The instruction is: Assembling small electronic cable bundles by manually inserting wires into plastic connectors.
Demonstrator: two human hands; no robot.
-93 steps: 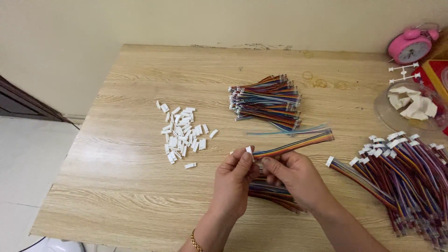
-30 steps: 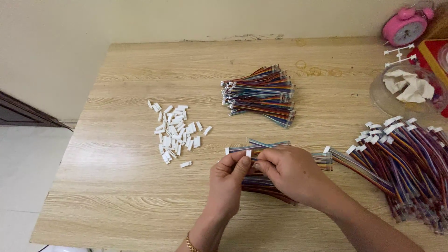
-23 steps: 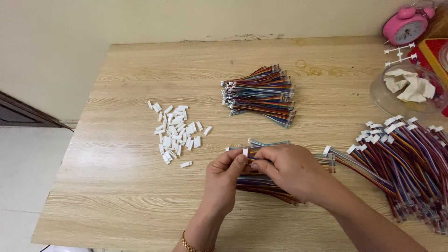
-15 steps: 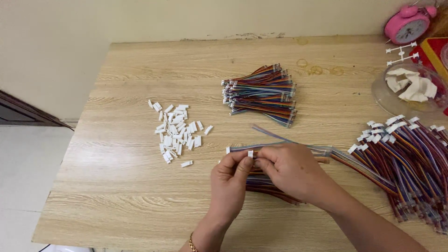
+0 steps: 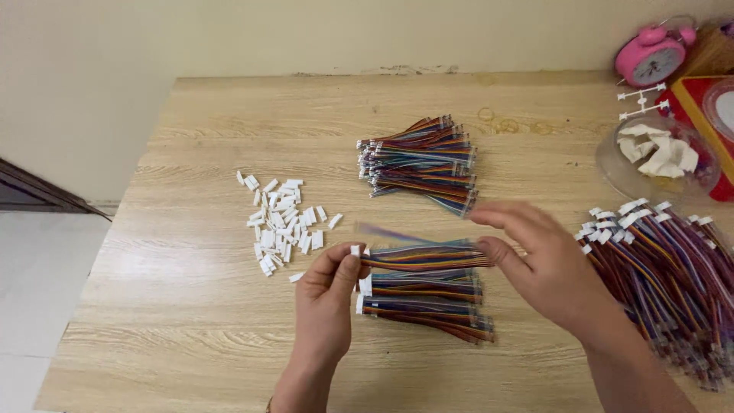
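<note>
A multicoloured ribbon cable with a white connector at its left end is held level just above the wooden counter. The connector end is pinched between thumb and fingertips of the left hand. The right hand is at the cable's opposite end, fingers spread and loosely extended; whether the thumb actually grips the wire tips cannot be determined, as that part is blurred.

Directly beneath the held cable, a small stack of similar cables is laid on the counter, connectors facing left. A larger bundle of cables is placed further back, near the counter's centre, well apart from the hands. A scattered pile of loose white connector housings is found to the left of the left hand. A big heap of cables with white connectors is spread along the right edge, just beside the right forearm. Behind it, a clear dish holding white pieces and a pink alarm clock are noted.
</note>
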